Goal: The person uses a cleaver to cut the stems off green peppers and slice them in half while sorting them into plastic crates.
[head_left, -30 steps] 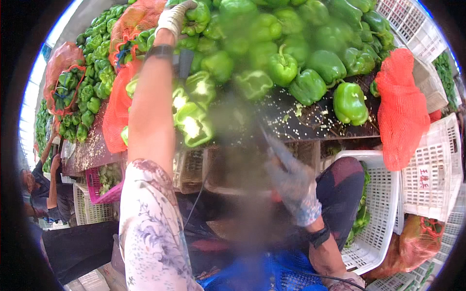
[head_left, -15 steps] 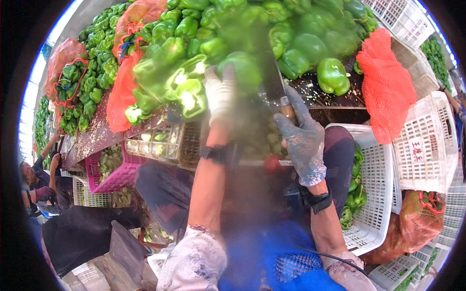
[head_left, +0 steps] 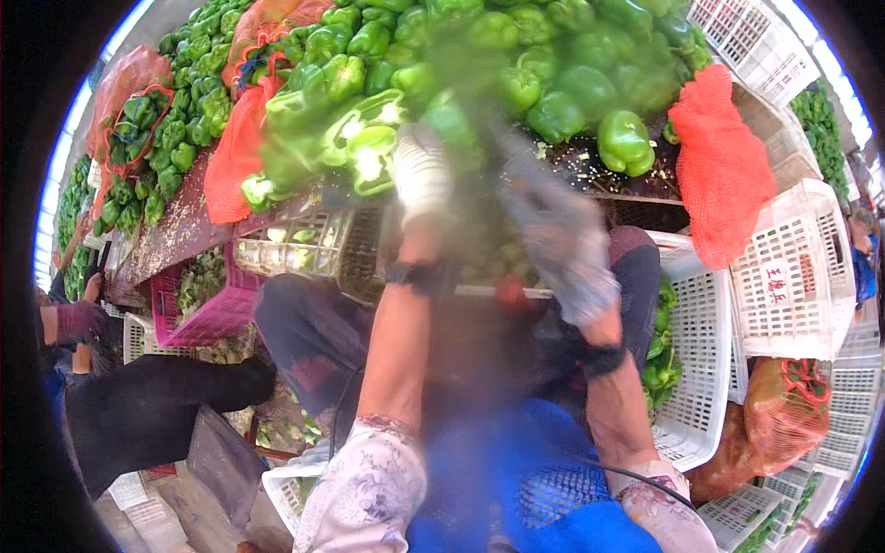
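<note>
My left hand (head_left: 422,175), in a whitish glove with banded fingers, is closed against a green bell pepper (head_left: 452,122) at the table edge. A smeared patch in the picture blurs that pepper. Cut pepper halves (head_left: 372,157) with pale cores lie just left of this hand. My right hand (head_left: 560,230), in a grey patterned glove, reaches in toward the same pepper. Motion smears its fingers, and no knife can be made out there. Right of it, a whole bell pepper (head_left: 626,143) sits on the dark, seed-strewn table (head_left: 664,175).
A large heap of green peppers (head_left: 553,28) covers the table's far side. Red mesh sacks (head_left: 724,166) flank it. White crates (head_left: 701,369) stand at my right, a pink crate (head_left: 198,309) at my left. Another person's dark-clothed leg (head_left: 157,405) extends in from the left.
My right hand, which held a knife with a wooden handle, has swung left and toward the pepper; the blade no longer shows clearly. The left hand stays at the pepper.
</note>
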Available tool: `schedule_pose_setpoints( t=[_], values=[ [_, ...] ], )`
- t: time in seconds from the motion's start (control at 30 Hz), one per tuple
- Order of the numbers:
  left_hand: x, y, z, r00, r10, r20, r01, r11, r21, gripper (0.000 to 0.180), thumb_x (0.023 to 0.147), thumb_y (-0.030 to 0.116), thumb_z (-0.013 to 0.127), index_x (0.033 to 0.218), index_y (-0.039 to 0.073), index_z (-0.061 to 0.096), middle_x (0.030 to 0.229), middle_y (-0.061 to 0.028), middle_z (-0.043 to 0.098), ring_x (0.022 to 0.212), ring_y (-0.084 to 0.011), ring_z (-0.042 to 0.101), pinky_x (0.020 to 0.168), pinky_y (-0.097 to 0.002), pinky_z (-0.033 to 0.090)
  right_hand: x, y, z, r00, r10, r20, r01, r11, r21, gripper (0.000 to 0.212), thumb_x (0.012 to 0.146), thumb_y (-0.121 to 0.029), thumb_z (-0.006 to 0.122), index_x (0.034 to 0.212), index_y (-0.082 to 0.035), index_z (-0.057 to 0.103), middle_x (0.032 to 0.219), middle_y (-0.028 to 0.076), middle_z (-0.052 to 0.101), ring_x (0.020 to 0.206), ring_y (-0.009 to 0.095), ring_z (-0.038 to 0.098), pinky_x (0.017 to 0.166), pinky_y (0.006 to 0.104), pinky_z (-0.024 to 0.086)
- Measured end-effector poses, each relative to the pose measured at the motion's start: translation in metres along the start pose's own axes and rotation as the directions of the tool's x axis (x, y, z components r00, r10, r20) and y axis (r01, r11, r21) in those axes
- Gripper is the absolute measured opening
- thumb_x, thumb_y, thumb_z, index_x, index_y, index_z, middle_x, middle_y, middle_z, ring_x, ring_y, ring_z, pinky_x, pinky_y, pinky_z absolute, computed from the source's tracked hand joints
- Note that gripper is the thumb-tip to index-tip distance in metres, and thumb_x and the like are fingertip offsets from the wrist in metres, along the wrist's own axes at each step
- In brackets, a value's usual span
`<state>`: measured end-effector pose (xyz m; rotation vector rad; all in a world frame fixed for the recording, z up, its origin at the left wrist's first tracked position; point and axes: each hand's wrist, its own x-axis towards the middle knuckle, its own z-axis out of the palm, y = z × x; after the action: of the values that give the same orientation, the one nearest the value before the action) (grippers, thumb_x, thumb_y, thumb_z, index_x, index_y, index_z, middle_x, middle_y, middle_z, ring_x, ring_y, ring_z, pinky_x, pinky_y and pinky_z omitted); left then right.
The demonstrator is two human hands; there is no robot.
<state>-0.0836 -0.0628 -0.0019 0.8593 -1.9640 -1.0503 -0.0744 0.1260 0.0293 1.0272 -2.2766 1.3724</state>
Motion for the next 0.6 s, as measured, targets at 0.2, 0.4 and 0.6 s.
schedule_pose_setpoints(
  t=[0.2, 0.4, 0.6],
  values=[
    [-0.022, 0.028, -0.022, 0.984, -0.162, 0.077, 0.172, 0.974, -0.147, 0.050, 0.100, 0.037, 0.041, 0.125, -0.004, 0.057, 0.109, -0.0289, 0.066, 0.102, -0.0415, 0.063, 0.092, -0.0421, 0.049, 0.023, -0.015, 0.002, 0.901, 0.196, 0.386, -0.097, 0.960, -0.261, 0.028, 0.092, -0.022, 0.058, 0.110, -0.004, 0.068, 0.098, 0.020, 0.068, 0.092, 0.037, 0.065, 0.083, 0.0436, 0.053],
    [-0.024, 0.045, -0.021, 0.979, -0.169, 0.110, 0.184, 0.972, -0.144, 0.050, 0.101, 0.037, 0.044, 0.128, -0.003, 0.056, 0.117, -0.0292, 0.063, 0.108, -0.0399, 0.062, 0.096, -0.0408, 0.047, 0.049, 0.016, 0.015, 0.855, -0.005, 0.519, 0.243, 0.888, -0.391, 0.036, 0.090, -0.016, 0.054, 0.123, -0.004, 0.058, 0.099, 0.023, 0.067, 0.089, 0.041, 0.065, 0.079, 0.0495, 0.053],
    [-0.014, -0.014, -0.013, 0.995, -0.031, -0.092, 0.026, 0.998, -0.053, 0.046, 0.102, 0.032, 0.045, 0.128, -0.004, 0.056, 0.121, -0.0278, 0.062, 0.109, -0.0372, 0.060, 0.097, -0.0393, 0.045, 0.000, 0.014, 0.013, 0.935, 0.001, 0.355, 0.056, 0.987, -0.151, 0.042, 0.093, -0.024, 0.054, 0.133, -0.009, 0.055, 0.102, 0.018, 0.069, 0.088, 0.039, 0.067, 0.082, 0.0495, 0.053]
  ],
)
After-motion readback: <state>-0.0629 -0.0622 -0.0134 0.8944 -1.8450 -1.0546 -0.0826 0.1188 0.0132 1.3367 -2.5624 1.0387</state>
